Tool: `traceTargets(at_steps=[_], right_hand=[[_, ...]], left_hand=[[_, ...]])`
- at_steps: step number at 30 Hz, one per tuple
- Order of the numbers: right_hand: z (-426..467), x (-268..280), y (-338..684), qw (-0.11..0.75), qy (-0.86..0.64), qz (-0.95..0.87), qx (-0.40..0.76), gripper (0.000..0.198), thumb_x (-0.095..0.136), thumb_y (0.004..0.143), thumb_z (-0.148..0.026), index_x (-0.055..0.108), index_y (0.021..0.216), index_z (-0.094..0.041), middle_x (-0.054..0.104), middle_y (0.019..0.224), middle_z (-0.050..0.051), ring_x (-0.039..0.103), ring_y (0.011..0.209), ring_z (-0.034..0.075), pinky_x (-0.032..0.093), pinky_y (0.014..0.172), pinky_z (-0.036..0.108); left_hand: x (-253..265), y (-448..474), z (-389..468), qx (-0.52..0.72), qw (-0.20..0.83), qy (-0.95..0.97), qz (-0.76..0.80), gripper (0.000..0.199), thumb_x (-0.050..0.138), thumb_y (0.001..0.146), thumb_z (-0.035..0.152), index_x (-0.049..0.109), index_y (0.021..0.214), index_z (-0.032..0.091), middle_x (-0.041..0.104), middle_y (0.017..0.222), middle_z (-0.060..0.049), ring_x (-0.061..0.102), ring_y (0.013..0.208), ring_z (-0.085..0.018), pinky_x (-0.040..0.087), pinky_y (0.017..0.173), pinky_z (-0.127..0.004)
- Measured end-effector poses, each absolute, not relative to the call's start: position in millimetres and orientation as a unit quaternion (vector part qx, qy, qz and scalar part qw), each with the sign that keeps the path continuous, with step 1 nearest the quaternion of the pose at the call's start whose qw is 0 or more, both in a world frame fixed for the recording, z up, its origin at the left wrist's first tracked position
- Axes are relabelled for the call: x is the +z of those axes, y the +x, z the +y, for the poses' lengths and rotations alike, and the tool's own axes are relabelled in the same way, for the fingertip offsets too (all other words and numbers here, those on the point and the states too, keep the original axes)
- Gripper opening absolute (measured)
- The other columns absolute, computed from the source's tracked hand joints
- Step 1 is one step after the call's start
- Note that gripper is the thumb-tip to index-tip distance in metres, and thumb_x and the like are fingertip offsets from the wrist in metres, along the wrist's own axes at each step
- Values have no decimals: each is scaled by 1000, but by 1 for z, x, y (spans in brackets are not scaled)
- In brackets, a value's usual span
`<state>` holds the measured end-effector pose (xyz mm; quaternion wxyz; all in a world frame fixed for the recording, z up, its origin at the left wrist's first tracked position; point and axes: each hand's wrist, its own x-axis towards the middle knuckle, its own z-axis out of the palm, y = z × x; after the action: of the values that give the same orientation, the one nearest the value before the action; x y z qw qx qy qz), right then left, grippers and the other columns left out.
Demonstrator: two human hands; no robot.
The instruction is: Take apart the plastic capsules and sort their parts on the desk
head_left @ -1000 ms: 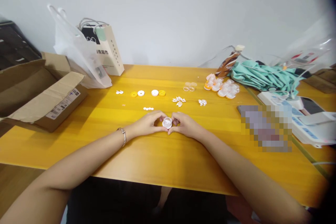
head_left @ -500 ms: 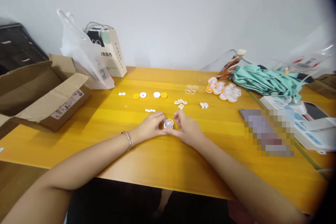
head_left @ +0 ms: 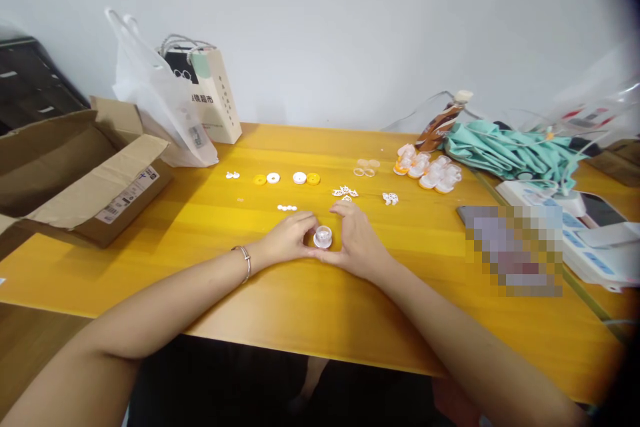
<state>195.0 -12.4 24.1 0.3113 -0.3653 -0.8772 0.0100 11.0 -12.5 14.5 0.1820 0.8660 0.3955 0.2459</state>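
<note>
A small clear plastic cup-like piece with a white rim (head_left: 323, 237) stands between my two hands at the middle of the table. My left hand (head_left: 290, 237) has its fingers curled against the left side of this piece. On the other side my right hand (head_left: 361, 241) is open in a C shape, its thumb reaching along the near side of the piece and its fingers away from it. Just beyond lie white openwork pieces (head_left: 345, 192) and a row of small white discs (head_left: 287, 207).
Yellow and white round parts (head_left: 306, 178), clear rings (head_left: 366, 171) and clear-and-orange pieces (head_left: 434, 173) lie farther back. An open cardboard box (head_left: 125, 193) and bags (head_left: 223, 97) stand left. A bottle (head_left: 440, 125), green cloth (head_left: 505, 150) and power strip (head_left: 590, 247) sit right.
My right fingers have spread and lifted away from the clear piece, opening a wider gap. The left hand stays nearly in place, and the view has shifted slightly.
</note>
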Motion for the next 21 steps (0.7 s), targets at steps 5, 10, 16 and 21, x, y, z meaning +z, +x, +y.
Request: traceTargets(at_steps=[5, 10, 16, 21], right_hand=[[-12, 30, 194, 194, -420, -886, 12, 26, 54, 76, -44, 48, 74, -19, 56, 68, 4, 53, 67, 20, 36, 65, 32], [-20, 42, 198, 178, -350, -919, 26, 24, 55, 72, -33, 50, 90, -19, 59, 84, 5, 54, 78, 20, 35, 68, 30], [-25, 34, 191, 175, -467, -867, 3, 38, 52, 74, -52, 50, 88, -17, 58, 65, 4, 55, 59, 20, 34, 54, 28], [-24, 29, 189, 217, -374, -902, 16, 29, 49, 78, -34, 48, 103, -18, 61, 90, 9, 58, 80, 22, 40, 66, 31]], left_hand=[[17, 13, -14, 248, 215, 862, 386, 22, 64, 72, 31, 47, 74, 17, 48, 74, 1, 46, 69, -13, 37, 62, -23], [18, 13, -16, 243, 225, 864, 380, 25, 66, 70, 33, 47, 74, 17, 47, 72, 1, 46, 67, -13, 36, 61, -23], [16, 11, -13, 247, 234, 863, 373, 23, 66, 70, 29, 47, 73, 16, 49, 74, 0, 46, 68, -13, 36, 62, -23], [15, 11, -11, 239, 235, 860, 385, 21, 65, 70, 29, 48, 74, 17, 50, 73, 1, 47, 69, -13, 36, 61, -23]])
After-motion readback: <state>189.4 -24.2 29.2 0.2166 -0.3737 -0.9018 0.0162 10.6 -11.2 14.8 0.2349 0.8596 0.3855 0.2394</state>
